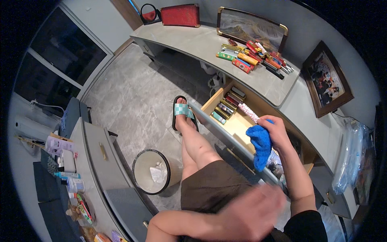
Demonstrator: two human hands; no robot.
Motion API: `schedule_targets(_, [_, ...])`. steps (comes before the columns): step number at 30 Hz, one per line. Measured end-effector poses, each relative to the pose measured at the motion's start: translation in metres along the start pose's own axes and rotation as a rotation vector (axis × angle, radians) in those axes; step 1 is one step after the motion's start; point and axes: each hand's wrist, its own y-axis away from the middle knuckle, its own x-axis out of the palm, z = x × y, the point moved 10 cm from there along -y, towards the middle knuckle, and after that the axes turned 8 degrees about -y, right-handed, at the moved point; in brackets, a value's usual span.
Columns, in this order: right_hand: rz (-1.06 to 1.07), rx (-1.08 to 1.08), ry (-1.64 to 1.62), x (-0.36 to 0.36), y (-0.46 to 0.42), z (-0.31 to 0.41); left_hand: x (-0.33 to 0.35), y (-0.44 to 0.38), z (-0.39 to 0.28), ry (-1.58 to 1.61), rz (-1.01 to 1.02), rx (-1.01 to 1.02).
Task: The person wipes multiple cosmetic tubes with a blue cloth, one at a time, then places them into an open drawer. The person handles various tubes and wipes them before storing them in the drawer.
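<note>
My right hand point(276, 128) holds a blue cloth point(260, 145) that hangs over the open drawer. Its fingertips also grip one end of a white tube with a red swirl pattern point(248, 112). Beneath, the wooden drawer point(239, 125) has lipsticks and small tubes point(228, 104) lined up side by side at its far end. Clear plastic packaging point(274, 161) shows at its near end, partly covered by my right arm. My left hand point(257, 208) is blurred in front of my lap, and its fingers cannot be made out.
On the grey tabletop point(193, 39) lies a pile of lipsticks and coloured tubes point(251, 57) before a framed landscape point(251, 28). A framed picture point(328, 78) stands at right, near plastic-wrapped items point(347, 160). A waste bin point(151, 172) stands beside my legs. Bottles point(74, 184) crowd the left cabinet.
</note>
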Motion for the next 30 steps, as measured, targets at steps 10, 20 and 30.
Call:
schedule_targets(10, [-0.005,0.391,-0.056,0.000,-0.095,-0.138,-0.027,-0.028,-0.062,0.261,-0.035,0.291])
schedule_targets(20, [0.032,0.444,-0.174,0.034,-0.121,-0.149,0.002,0.022,0.055,0.413,0.105,-0.063])
schedule_targets(30, [-0.139,0.279,0.073,0.025,-0.149,-0.157,0.059,0.071,0.093,0.608,0.151,-0.433])
